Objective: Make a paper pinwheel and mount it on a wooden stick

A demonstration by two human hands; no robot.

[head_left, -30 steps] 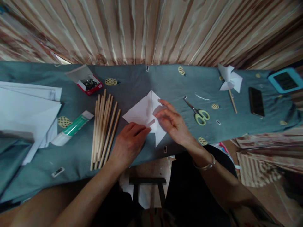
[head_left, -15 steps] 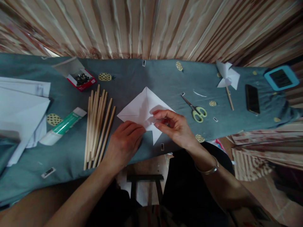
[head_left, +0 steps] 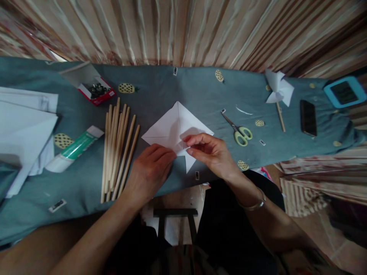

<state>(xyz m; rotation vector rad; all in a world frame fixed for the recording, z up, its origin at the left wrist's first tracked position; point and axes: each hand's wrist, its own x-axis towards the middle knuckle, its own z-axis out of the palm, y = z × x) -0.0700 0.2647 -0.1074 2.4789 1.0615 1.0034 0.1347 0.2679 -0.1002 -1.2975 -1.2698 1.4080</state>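
A white paper square point(head_left: 169, 128), creased and cut in from its corners, lies turned like a diamond in front of me. My left hand point(head_left: 155, 164) is closed on its near left edge, fingers bent over the paper. My right hand point(head_left: 210, 151) pinches a near flap of the same paper close to the centre, thumb and fingertips almost meeting. One cut corner points toward me between the hands. The fingers hide part of the near side. Right of the paper lie scissors point(head_left: 241, 133) with light green handles.
Wooden sticks point(head_left: 117, 149) lie in a bundle left of my left hand, beside a green and white glue tube point(head_left: 75, 149). A red box point(head_left: 97, 93) holds metal pins. Paper sheets point(head_left: 25, 126) lie far left. A paper pinwheel point(head_left: 278, 89), phone point(head_left: 308, 118) and blue-framed device point(head_left: 345, 92) sit right.
The view has shifted slightly, so the table things sit a little higher in the picture. My right fingertips have drawn slightly closer together at the flap; my left hand stays on the paper.
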